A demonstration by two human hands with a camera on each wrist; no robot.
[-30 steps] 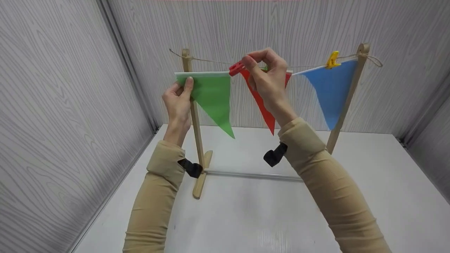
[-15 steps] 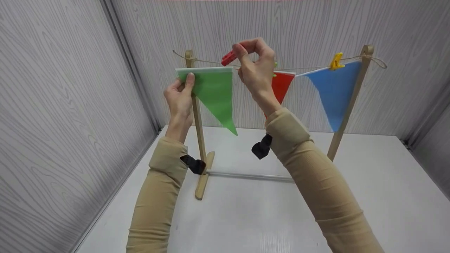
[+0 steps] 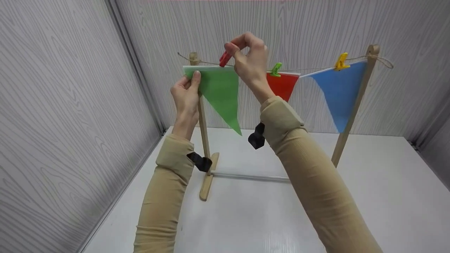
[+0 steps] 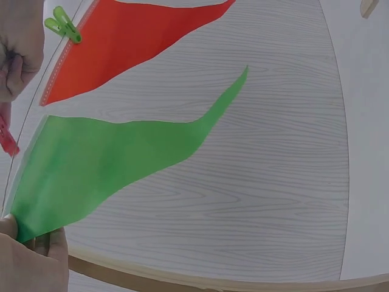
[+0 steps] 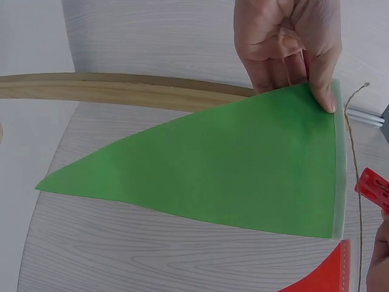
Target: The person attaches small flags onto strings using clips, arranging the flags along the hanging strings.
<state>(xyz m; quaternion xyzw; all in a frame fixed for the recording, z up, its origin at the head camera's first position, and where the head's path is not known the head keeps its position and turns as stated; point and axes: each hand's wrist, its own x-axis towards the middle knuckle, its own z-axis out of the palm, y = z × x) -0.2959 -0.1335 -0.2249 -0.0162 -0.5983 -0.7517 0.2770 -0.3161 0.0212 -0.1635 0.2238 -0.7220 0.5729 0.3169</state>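
Observation:
My left hand (image 3: 186,95) pinches the left upper corner of a green triangular pennant (image 3: 223,91), thumb in front and fingers behind. The pennant hangs point down with its white top strip close to a thin twine (image 5: 359,231). Between thumb and fingers my right hand (image 3: 251,61) holds a red clothespin (image 3: 225,58), its tip at the pennant's top edge in the head view. In the right wrist view the clothespin is beside the twine, apart from the pennant. A red pennant (image 3: 283,86) hangs to the right under a green clothespin (image 3: 276,69), partly hidden by my right arm.
A blue pennant (image 3: 339,95) hangs from a yellow clothespin (image 3: 341,62) by the right wooden post (image 3: 351,116). The left wooden post (image 3: 204,130) stands behind my left hand on a wooden foot (image 3: 206,188). A pale rod (image 3: 251,176) runs low between the posts.
My right hand has moved left and up with the red clothespin, from in front of the red pennant to the green pennant's top edge. The left hand keeps its pinch, raising the pennant slightly.

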